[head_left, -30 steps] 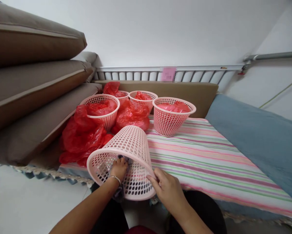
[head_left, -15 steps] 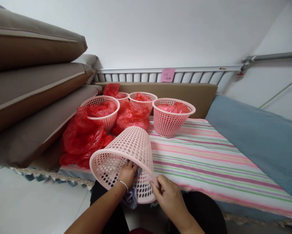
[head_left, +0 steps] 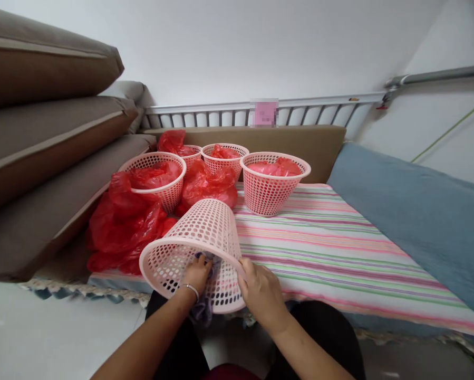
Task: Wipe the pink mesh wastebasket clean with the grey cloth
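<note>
A pink plastic basket point(head_left: 207, 227) with a perforated wall lies tilted, its mouth towards me. My right hand point(head_left: 260, 290) pinches its rim at the right side. Inside the basket, my left hand point(head_left: 197, 274) is closed on a bunched purplish-grey cloth point(head_left: 203, 309), pressed against the inner wall. Part of that cloth hangs out over the lower rim. The tips of my left fingers are partly covered by the cloth.
Upright pink baskets with red plastic bags stand behind, one basket point(head_left: 274, 187) at the right. Loose red bags point(head_left: 126, 227) lie left, beside stacked brown cushions point(head_left: 55, 184). A striped sheet point(head_left: 339, 253) covers the seat; blue fabric point(head_left: 410, 211) lies right. A radiator point(head_left: 205, 113) runs behind.
The view has shifted slightly, so everything sits a little further left and higher. My left hand stays inside the tilted basket with the cloth, and my right hand keeps the rim.
</note>
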Motion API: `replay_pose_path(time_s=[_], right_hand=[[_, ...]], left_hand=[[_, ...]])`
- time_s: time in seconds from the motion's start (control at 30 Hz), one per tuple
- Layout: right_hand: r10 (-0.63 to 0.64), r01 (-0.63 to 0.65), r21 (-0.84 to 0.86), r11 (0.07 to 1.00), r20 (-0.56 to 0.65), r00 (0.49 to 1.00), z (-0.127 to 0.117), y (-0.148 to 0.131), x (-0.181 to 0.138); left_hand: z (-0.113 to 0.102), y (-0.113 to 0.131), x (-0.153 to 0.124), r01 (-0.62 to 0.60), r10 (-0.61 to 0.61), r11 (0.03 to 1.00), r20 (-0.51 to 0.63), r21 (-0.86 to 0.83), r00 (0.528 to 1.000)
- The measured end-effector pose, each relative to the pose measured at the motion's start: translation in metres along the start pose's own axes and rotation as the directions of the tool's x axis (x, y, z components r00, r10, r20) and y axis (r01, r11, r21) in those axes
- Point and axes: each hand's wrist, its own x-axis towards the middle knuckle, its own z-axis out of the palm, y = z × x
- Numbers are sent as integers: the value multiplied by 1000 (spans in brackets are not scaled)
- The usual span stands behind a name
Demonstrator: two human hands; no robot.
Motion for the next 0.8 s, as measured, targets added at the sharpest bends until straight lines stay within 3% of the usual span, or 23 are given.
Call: replay_pose_path(time_s=[0.13, 0.23, 0.33, 0.4, 0.47, 0.53, 0.63, 0.7, 0.8], right_hand=[[4, -3, -58, 998, 23, 1000, 11, 1, 2], [24, -23, -27, 999, 48, 999, 13, 0, 4], [155, -167, 100, 981, 114, 981, 16, 3, -2], [324, -368, 219, 904, 211, 922, 24, 6, -15], [452, -552, 327, 766, 336, 826, 39, 8, -34], [470, -648, 429, 629, 453, 757, 57, 6, -51], [409, -670, 529, 521, 534, 740, 73, 0, -59], [386, -630, 516, 581, 507, 771, 67, -4, -49], [335, -502, 354, 789, 436, 835, 34, -5, -24]], left_hand=[[-12, -29, -9, 11, -11, 988, -4, 152, 1000], [-13, -33, -12, 34, -31, 977, -17, 212, 999], [-10, -30, -12, 52, -48, 972, -25, 230, 999], [-8, -29, -12, 49, -45, 973, -23, 224, 999], [-7, -29, -12, 43, -39, 976, -22, 212, 999], [-7, -31, -13, 40, -36, 979, -26, 198, 999], [-9, -31, -15, 37, -32, 984, -28, 176, 999], [-11, -26, -14, 22, -18, 988, -26, 156, 999], [-11, -6, -5, -24, 25, 995, -8, 99, 1000]])
